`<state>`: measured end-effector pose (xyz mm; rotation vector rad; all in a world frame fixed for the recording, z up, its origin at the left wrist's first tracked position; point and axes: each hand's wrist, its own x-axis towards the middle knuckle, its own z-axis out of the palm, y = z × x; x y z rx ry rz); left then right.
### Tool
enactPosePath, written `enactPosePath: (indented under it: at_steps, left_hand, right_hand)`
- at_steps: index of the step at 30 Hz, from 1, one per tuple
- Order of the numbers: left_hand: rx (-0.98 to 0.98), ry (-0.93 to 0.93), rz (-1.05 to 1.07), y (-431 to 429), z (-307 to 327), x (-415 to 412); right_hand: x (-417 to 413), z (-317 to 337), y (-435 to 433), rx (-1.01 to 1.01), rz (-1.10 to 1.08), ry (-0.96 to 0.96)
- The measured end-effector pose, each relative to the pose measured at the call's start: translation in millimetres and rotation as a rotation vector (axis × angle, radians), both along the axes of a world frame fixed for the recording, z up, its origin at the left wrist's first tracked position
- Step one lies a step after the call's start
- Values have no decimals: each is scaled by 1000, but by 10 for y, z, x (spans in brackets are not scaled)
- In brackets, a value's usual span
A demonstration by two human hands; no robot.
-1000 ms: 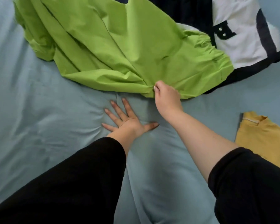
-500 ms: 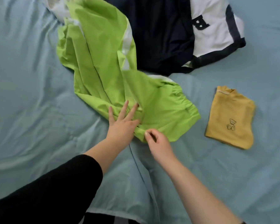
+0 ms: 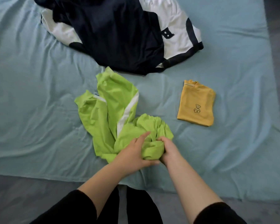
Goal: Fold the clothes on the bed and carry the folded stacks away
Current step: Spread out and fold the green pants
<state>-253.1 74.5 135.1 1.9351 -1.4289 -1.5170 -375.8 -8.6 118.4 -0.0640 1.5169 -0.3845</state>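
Observation:
A crumpled lime-green garment with white stripes point(image 3: 113, 110) lies on the light blue bed point(image 3: 31, 94) near its front edge. My left hand point(image 3: 132, 152) grips its bunched near end from the left, thumb under the fabric. My right hand point(image 3: 166, 147) grips the same bunch from the right, fingers curled into the cloth. A folded yellow top with a small bear print point(image 3: 196, 103) lies to the right, apart from both hands. An unfolded navy and white garment with a letter B point(image 3: 120, 33) is spread at the back.
The bed's front edge point(image 3: 71, 179) runs just before my legs, with grey floor point(image 3: 14, 199) below it. Its right edge point(image 3: 275, 94) borders darker floor. Wrinkled bare sheet lies to the left of the green garment.
The green garment has been pulled toward the bed's front edge and bunched up. My left hand went from flat on it to gripping it. The view has drawn back.

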Motion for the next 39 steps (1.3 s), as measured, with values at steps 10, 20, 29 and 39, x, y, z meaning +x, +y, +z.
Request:
enactPosePath:
  at_steps: [10,20,29,39]
  left_hand:
    - [-92,-235,631,-204,368,-18]
    - [314,794,745,-293,581,-235]
    - [83,609,755,-244,698,-102]
    - [-47,325,931,-333,318,583]
  right_hand:
    - [-632,577,105,-70,82,-249]
    - [-817,829,135,-73,-121,-473]
    - [-804,932,60,-166,104,-565]
    - [-1075,436,-464,-432,140,326]
